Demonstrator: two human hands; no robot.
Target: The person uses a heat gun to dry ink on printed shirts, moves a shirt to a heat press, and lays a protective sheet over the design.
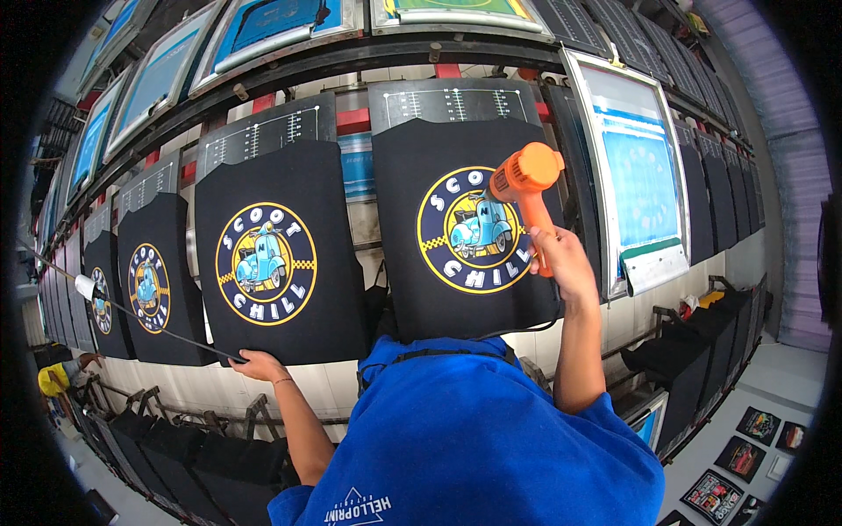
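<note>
Blue shirt (474, 438) fills the near foreground. Left hand (257, 365) rests, fingers curled, on the lower edge of a black garment (281, 254) bearing a round yellow-and-blue scooter emblem. Right hand (561, 259) grips an orange heat gun (524, 180), nozzle at the second black garment (460, 228). Framed screens (636, 175) stand behind.

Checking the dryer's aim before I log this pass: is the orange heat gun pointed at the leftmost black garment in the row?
No. The right hand holds the orange heat gun over the round scooter print, well right of the row's left end.
</note>
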